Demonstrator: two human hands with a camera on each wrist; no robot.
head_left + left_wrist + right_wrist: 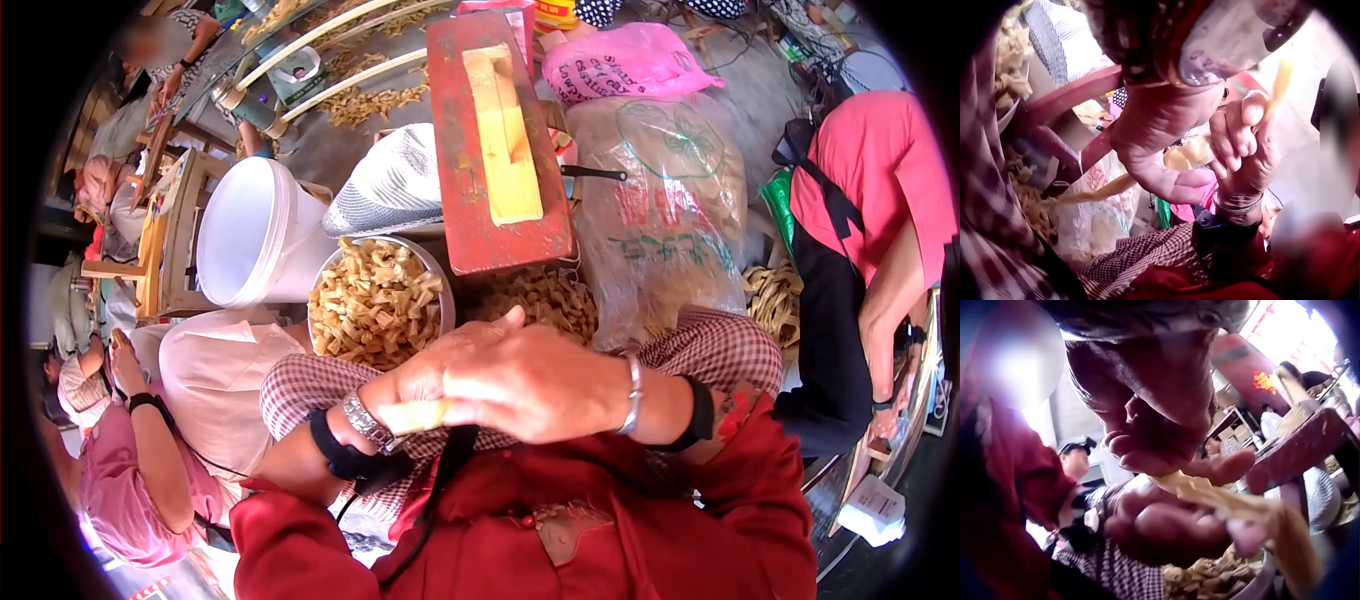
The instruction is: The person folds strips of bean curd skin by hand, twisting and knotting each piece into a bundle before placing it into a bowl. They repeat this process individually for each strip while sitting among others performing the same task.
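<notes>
My two hands are crossed together over my lap in the head view. A soft, flat, pale yellow strip [1229,497] runs between them. My right hand [545,375], with a silver bangle, curls its fingers around the strip; one end sticks up past them in the left wrist view. My left hand [405,380], with a metal watch band, holds the strip between thumb and fingers in the right wrist view. A longer tail hangs beyond the left fingers. A white bucket [447,300] full of short knotted pale pieces [370,305] stands just ahead of my knees.
A red bench [450,200] bears a yellow wooden block [505,140]; a black handle [595,173] juts past its right edge. More pieces [540,300] lie beneath. An upright white bucket [235,230] stands left, a clear plastic sack [660,230] right. People sit on both sides.
</notes>
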